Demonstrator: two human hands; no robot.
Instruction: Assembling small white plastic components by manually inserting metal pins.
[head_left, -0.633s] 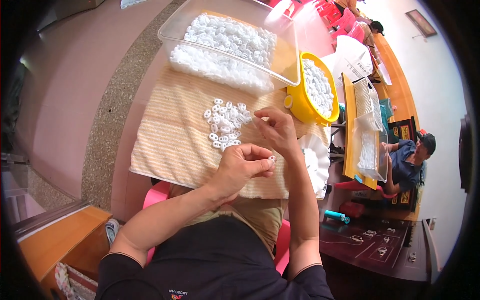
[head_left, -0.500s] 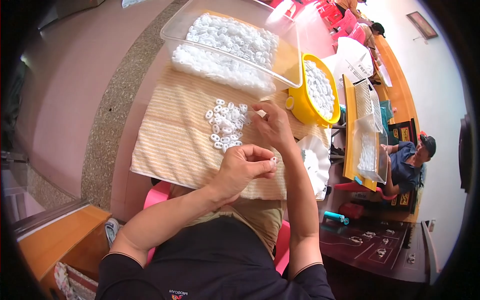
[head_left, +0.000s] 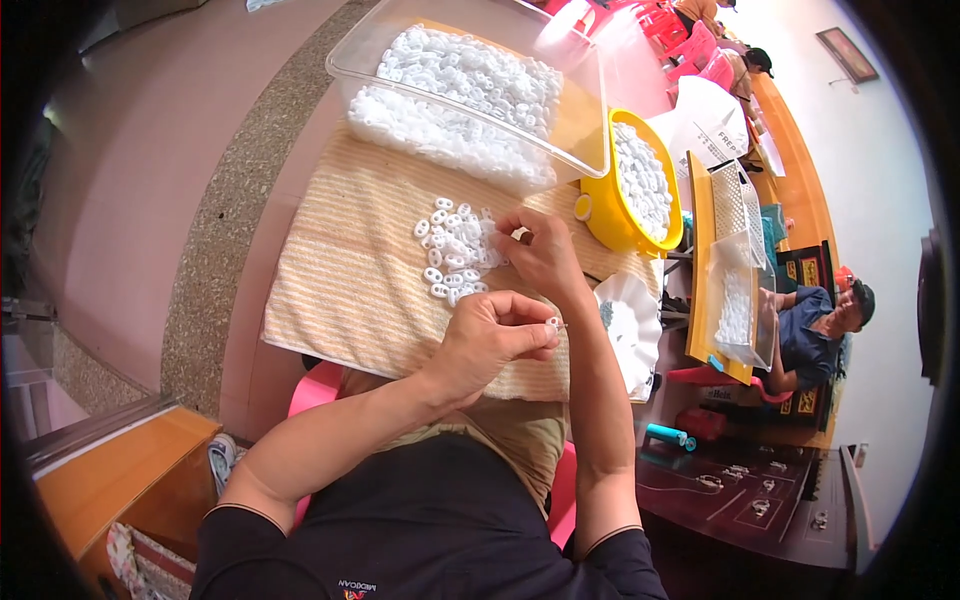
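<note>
My left hand (head_left: 487,335) pinches a small white two-holed oval plastic piece (head_left: 553,323) between thumb and fingertips, low over the striped cloth. A thin point sticks out beside this piece. Farther up, my right hand (head_left: 545,252) has its fingers curled together at the right edge of a loose pile of white oval pieces (head_left: 455,248). Its fingertips touch the pile, and whatever lies between them is too small to make out. The pile rests on a beige striped cloth (head_left: 345,265).
A clear plastic bin (head_left: 470,115) full of white pieces stands at the far side. Right of it is a yellow tub (head_left: 600,215) of similar pieces. A white fluted dish (head_left: 640,350) holding small dark bits sits near my right forearm. A co-worker (head_left: 820,325) sits farther right.
My right hand has shifted slightly left and closer to the pile, fingertips now at its edge. The left hand keeps its pinch, almost in the same place.
</note>
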